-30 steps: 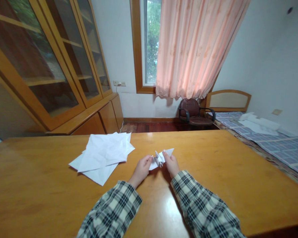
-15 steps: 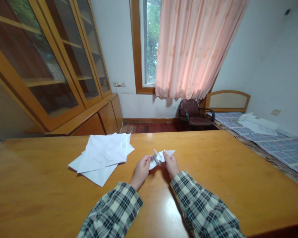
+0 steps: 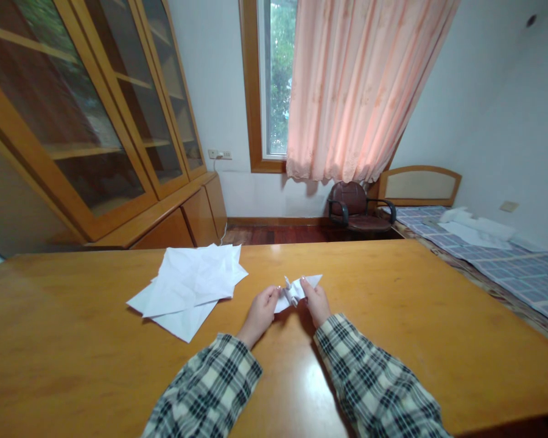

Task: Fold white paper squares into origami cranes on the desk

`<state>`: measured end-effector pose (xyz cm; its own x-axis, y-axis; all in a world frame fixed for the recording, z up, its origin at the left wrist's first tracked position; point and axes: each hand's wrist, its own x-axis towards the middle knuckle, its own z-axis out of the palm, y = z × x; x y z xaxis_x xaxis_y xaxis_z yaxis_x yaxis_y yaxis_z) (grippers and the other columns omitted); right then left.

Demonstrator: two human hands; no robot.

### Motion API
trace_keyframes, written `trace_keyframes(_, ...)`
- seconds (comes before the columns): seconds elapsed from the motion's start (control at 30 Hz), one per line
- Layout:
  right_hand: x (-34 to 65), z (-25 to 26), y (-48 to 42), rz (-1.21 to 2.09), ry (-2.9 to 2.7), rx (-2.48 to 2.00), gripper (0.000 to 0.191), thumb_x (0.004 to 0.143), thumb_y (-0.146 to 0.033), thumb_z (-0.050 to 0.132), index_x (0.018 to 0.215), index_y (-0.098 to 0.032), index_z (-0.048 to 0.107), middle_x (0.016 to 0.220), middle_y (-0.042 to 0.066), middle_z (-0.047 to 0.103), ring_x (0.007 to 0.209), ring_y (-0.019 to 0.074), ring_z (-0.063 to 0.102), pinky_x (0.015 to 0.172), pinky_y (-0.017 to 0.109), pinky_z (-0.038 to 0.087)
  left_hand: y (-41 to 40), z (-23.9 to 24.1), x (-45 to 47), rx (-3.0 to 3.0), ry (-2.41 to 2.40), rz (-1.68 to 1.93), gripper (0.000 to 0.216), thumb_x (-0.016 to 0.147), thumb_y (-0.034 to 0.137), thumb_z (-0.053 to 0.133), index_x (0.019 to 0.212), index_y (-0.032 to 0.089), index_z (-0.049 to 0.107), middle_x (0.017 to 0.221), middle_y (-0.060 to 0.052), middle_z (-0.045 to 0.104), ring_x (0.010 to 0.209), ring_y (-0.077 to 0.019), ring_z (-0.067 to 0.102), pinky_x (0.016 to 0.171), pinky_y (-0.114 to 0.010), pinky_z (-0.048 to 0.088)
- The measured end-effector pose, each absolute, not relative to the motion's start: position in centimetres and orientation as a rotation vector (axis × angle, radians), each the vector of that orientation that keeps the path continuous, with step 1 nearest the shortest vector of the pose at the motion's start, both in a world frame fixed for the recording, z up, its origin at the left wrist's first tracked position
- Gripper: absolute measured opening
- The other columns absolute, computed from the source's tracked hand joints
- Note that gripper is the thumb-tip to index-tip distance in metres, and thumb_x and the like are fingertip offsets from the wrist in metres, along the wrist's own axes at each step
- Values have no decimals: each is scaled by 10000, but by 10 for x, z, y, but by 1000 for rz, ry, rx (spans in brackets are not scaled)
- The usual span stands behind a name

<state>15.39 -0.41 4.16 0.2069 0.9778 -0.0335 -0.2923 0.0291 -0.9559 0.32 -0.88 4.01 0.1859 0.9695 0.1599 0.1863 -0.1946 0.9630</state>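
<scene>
A small folded white paper crane [image 3: 293,293] is held just above the wooden table [image 3: 393,340], its two pointed wings spread to either side of a creased middle. My left hand [image 3: 262,309] pinches the left wing between thumb and fingers. On the other side, my right hand [image 3: 316,300] grips the right wing, whose tip pokes out beyond the thumb. Fingers beneath the paper are partly hidden. Left of my hands lies a loose pile of creased white paper sheets [image 3: 194,280].
A glass-fronted cabinet [image 3: 132,176] stands along the left wall. Beyond the table's far edge are a brown armchair [image 3: 360,210] and a pink curtain [image 3: 360,85] by the window. To the right is a bed [image 3: 493,255] with white material on it.
Both hands keep their hold on the paper crane in nearly the same place. The crane's middle looks slightly shifted between the wings.
</scene>
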Motion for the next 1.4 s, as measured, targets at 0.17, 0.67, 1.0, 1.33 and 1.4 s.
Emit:
trace_keyframes(0.17, 153, 41, -4, 1147, -863, -1099, 435, 620, -556, 696, 547, -150, 558, 468, -29, 500, 473, 100, 434, 465, 228, 322, -8, 39, 3, 1482, 1161, 1114, 422, 831, 559, 412, 744, 169, 547, 561, 32, 447, 461, -112, 407, 396, -201, 283)
trace_keyframes(0.67, 162, 43, 0, 1089, -825, -1122, 462, 633, -583, 682, 539, -165, 509, 446, -46, 459, 431, 77, 363, 416, 219, 246, -5, 35, 0, 1462, 1178, 1146, 413, 810, 560, 463, 714, 169, 553, 558, 35, 455, 456, -104, 428, 383, -186, 311)
trace_keyframes(1.0, 161, 49, -2, 1265, -684, -1016, 546, 588, -636, 702, 494, -203, 383, 361, -94, 304, 339, 42, 204, 362, 223, 101, -2, 33, -2, 1441, 1233, 1158, 435, 781, 597, 482, 634, 187, 472, 502, 61, 396, 411, -94, 406, 376, -184, 309)
trace_keyframes(1.33, 162, 48, -1, 1297, -719, -1017, 535, 633, -632, 681, 492, -194, 407, 368, -78, 334, 339, 41, 218, 356, 227, 101, -2, 33, -2, 1386, 1220, 1203, 432, 795, 585, 490, 647, 179, 503, 524, 54, 428, 441, -93, 404, 404, -186, 314)
trace_keyframes(1.4, 163, 48, -1, 1358, -688, -997, 524, 648, -628, 671, 504, -194, 416, 368, -76, 346, 335, 43, 218, 352, 223, 111, -2, 34, -2, 1384, 1221, 1215, 436, 793, 589, 491, 643, 180, 503, 524, 55, 426, 449, -95, 408, 410, -188, 318)
